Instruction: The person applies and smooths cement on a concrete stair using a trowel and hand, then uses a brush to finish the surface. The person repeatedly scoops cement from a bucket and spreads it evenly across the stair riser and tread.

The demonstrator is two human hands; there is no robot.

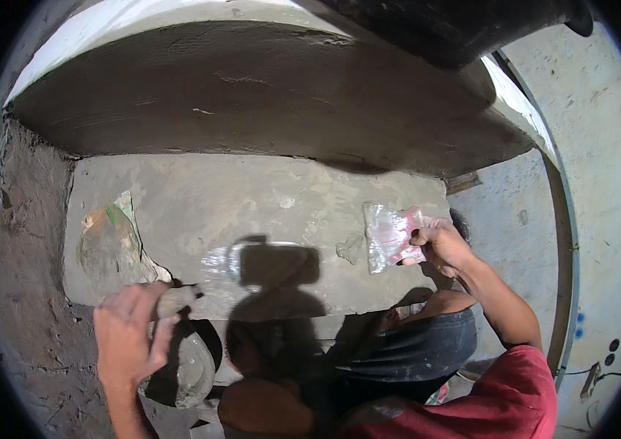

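Note:
My right hand (pixel 440 249) pinches a crinkled clear plastic packet (pixel 387 235) with pink and white showing in it, above the right part of a grey plastered slab (pixel 325 190). At the slab's near left edge, my left hand (pixel 135 325) is closed round a stubby, mortar-coated handle (pixel 175 300) with a short dark neck. What the neck carries is hard to make out. To its right, a glossy streaked patch (pixel 223 267) lies partly under a shadow. Beyond my left hand lies a torn, mortar-smeared sack piece (pixel 113 241) with green and orange print.
A curved plastered wall (pixel 252 95) rises behind the slab, with a black container (pixel 464 25) above it. Rough wall (pixel 25 219) borders the left. Below my left hand sits a bucket (pixel 197 366) with grey residue. Pale floor (pixel 603 183) lies at the right.

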